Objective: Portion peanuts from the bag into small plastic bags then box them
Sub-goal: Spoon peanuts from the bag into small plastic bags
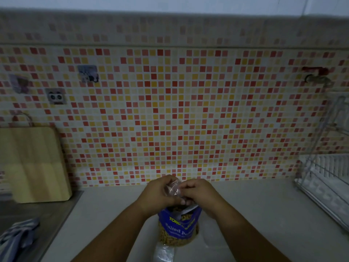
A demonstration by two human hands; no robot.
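A blue bag of salted peanuts (178,226) stands upright and open on the pale counter (255,214), near the bottom centre. Just above its mouth, my left hand (160,193) and my right hand (198,192) together hold a small clear plastic bag (174,188), fingers curled around its crumpled top. A stack of clear plastic bags (163,253) lies in front of the peanut bag at the lower edge. Another clear plastic item (209,233) lies faintly to the right of the bag.
A wooden cutting board (35,163) leans against the mosaic tile wall at left, behind a steel sink (37,214) holding a striped cloth (17,235). A wire dish rack (324,178) stands at the right.
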